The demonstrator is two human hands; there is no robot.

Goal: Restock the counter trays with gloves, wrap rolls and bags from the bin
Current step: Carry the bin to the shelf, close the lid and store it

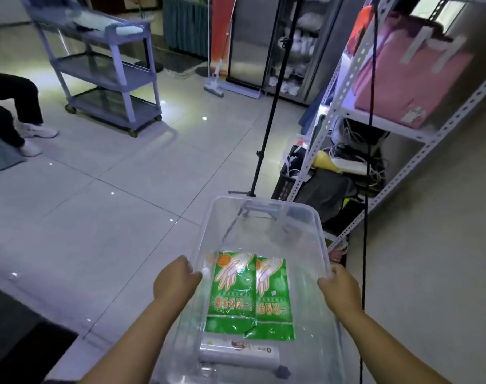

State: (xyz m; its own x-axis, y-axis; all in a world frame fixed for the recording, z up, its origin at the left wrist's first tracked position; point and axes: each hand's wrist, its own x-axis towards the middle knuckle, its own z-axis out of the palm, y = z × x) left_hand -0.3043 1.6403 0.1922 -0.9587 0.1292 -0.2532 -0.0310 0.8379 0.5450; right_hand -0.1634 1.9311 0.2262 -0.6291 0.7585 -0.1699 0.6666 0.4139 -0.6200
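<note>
The clear plastic bin [264,202] is gripped by its two long rims. The left hand [176,278] is curled over the rim at the bin's 9 o'clock, and the right hand [338,286] is curled over the rim at its 3 o'clock. The bin is held above the tiled floor [111,189], at 6 o'clock in the view.

Inside it, between the hands, the left glove packet [232,295] and the right glove packet [275,300] are laid flat side by side, their green edges touching. Just beside them, at the bin's 6 o'clock, a pale roll [236,356] is laid crosswise. It is probably a wrap roll, though its label is blurred.

Beyond the bin, a black tripod stand [272,106] is seen at 12 o'clock. A slotted metal shelf rack [313,162] carrying a pink bag [408,73] is placed at 2 o'clock. A purple utility cart [103,65] is parked at 11 o'clock, and a seated person's legs [11,106] are seen at 10 o'clock.
</note>
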